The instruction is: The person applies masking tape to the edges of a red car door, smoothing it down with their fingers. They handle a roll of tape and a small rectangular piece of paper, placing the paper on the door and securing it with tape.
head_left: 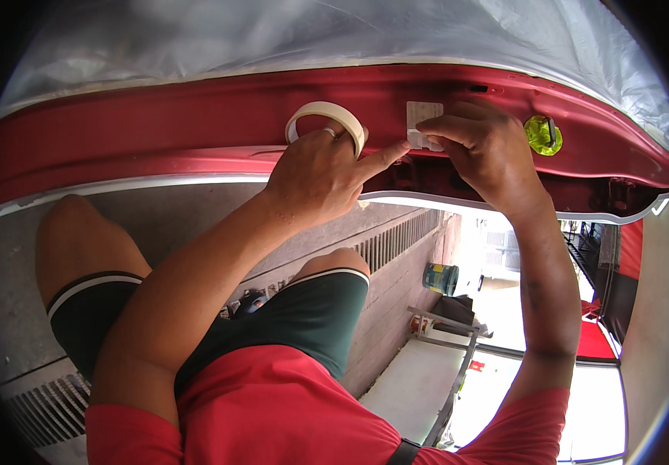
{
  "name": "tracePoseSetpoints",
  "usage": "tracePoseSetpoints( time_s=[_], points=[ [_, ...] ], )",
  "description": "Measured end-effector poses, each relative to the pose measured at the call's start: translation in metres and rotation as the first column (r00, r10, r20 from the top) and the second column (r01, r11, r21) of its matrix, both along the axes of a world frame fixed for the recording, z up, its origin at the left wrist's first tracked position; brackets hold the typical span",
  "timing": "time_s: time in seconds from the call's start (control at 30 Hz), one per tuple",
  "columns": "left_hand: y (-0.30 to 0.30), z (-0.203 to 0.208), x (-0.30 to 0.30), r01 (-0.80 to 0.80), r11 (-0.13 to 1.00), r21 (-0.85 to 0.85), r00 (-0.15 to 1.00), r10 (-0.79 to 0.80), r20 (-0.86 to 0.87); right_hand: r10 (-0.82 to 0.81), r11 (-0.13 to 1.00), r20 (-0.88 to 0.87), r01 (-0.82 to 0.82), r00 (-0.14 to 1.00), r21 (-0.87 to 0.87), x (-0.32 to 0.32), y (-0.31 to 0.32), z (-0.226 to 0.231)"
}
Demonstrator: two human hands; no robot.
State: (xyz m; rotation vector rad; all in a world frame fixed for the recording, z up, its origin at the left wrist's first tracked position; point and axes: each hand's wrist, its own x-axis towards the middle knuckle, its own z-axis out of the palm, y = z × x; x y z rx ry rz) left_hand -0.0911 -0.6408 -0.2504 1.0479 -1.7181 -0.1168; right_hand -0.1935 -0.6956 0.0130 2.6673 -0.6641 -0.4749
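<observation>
A roll of cream masking tape [310, 111] hangs around the bent fingers of my left hand [319, 172], which wears a ring. That hand's index finger stretches right, its tip at the lower edge of a pale rectangular label [425, 114] on a red painted vehicle panel [179, 116]. My right hand [493, 151] is over the label's right side, thumb and fingertips pinched together against its lower part. Whatever thin piece lies between those fingertips is too small to make out. Right of this hand, shiny yellow-green material [542, 136] shows in a round opening of the panel.
Clear plastic sheeting [257, 39] covers the area beyond the panel. Below are a concrete floor [218, 213] with a slotted drain grate [400, 239], a dark green bucket [440, 279] and a metal-framed stand [458, 372]. My legs are close under the panel's edge.
</observation>
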Motion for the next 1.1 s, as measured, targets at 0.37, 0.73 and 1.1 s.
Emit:
tracePoseSetpoints(
  time_s=[0.37, 0.73, 1.1],
  points=[
    [-0.0004, -0.0002, -0.001, -0.028, 0.999, -0.021, 1.0, 0.028, -0.007, 0.056, 0.998, -0.014, -0.056, 0.998, -0.038, -0.0057, -0.0019, -0.0048],
    [-0.0001, 0.0012, -0.0003, -0.029, 0.999, -0.028, 0.999, 0.029, -0.016, 0.057, 0.996, -0.022, -0.058, 0.998, -0.061, -0.0063, -0.0005, -0.006],
    [-0.0002, 0.0009, 0.0, -0.034, 0.999, -0.025, 0.999, 0.034, -0.01, 0.098, 0.992, -0.053, -0.102, 0.994, -0.071, -0.0026, 0.0011, -0.0049]
  ],
)
